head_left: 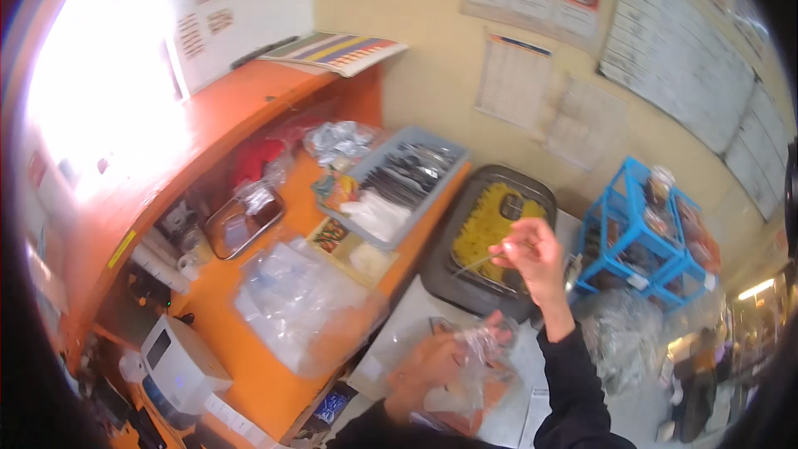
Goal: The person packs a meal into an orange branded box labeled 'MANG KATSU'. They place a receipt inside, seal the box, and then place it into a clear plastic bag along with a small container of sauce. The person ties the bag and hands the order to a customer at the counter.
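My left hand [432, 362], blurred at the lower middle, is closed on the gathered top of a clear plastic bag [470, 382] with something orange-brown in or behind it. Higher up, my right hand [536, 254] is closed in a pinch around a thin, light stick-like utensil [478, 264] that points left; its kind is unclear. Beneath that hand lies a dark tray [436, 262] of yellow rice-like food [478, 229], with a dark-edged scoop or ladle [509, 206] resting in it.
On the orange counter [249, 353] are flat clear bags [295, 299], a small box of packets [353, 258], a metal tray [241, 233] and a white printer-like device [179, 366]. A grey bin of black cutlery [391, 229] stands behind. Blue baskets [619, 233] stand at right.
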`<control>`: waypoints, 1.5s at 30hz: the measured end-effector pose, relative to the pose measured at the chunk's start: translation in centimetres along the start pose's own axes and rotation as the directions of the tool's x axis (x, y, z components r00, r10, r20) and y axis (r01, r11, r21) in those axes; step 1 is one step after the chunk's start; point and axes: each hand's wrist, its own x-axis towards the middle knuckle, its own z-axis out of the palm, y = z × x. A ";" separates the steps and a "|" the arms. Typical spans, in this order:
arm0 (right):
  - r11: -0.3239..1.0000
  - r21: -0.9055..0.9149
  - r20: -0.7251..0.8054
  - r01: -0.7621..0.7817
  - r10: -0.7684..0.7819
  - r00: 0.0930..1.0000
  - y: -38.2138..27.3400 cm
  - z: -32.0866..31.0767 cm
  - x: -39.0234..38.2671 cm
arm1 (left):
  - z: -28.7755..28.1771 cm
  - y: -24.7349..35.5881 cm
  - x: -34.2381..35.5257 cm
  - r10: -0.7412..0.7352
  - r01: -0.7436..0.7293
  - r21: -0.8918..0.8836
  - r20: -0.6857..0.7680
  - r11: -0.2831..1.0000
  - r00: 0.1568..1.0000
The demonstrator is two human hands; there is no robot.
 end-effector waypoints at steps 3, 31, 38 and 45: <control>1.000 -0.007 -0.283 0.018 -0.019 0.959 -3.2 -4.4 -7.0 | 1.0 1.0 1.2 0.059 -0.061 0.091 0.025 0.994 0.998; 0.967 0.181 -0.279 0.180 -0.125 0.952 2.8 2.0 -18.3 | 10.9 2.0 -4.1 0.651 0.173 0.934 -0.343 0.312 0.677; 0.934 0.324 -0.300 0.151 -0.050 0.953 3.2 2.3 -19.0 | 10.0 -2.8 -3.0 0.669 -0.344 0.576 -0.604 0.742 0.433; 0.934 0.343 -0.429 0.096 0.065 0.901 4.0 2.5 -19.2 | 9.9 -4.0 -1.3 0.484 -0.507 0.239 -0.761 0.828 0.431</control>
